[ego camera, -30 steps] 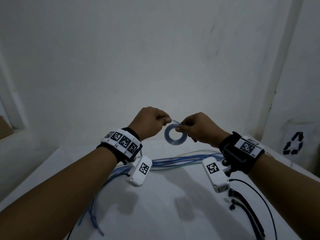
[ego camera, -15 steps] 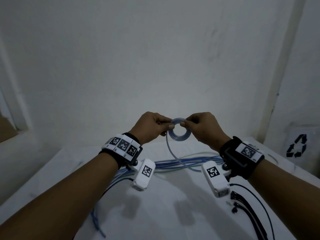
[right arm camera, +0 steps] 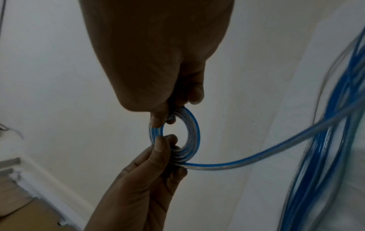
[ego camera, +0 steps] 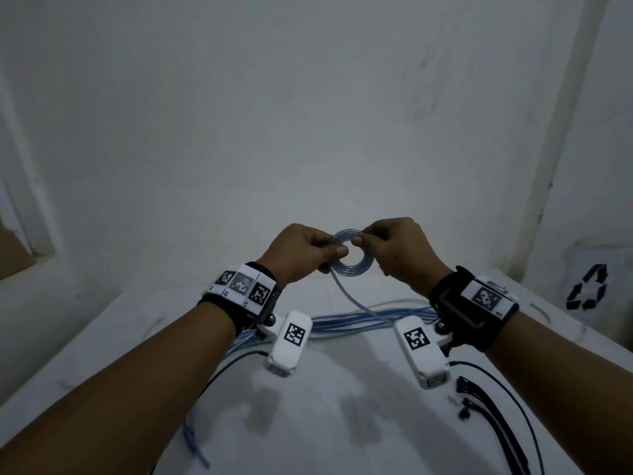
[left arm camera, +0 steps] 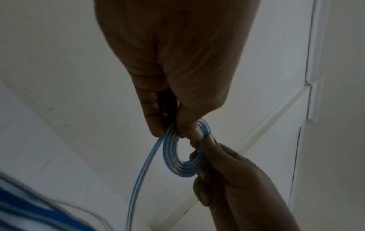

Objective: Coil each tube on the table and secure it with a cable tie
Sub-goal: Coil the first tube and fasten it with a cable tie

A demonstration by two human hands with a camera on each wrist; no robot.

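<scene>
A small coil of clear tube with a blue stripe hangs in the air above the white table. My left hand pinches the coil's left side between thumb and fingers. My right hand pinches its upper right side. In the left wrist view the coil shows several turns, with the left hand above and the right hand below. In the right wrist view the coil sits between the right hand and the left hand. A loose tail of the tube runs down to the table.
A bundle of several blue-striped tubes lies across the table behind my wrists and trails to the front left. Black cable ties lie at the front right. A white wall stands close behind, with a recycling sign at the right.
Both hands rose a little with the coil. The tube's free tail, which was not hanging a second ago, now runs from the coil down to the table. Both hands shifted their pinch.
</scene>
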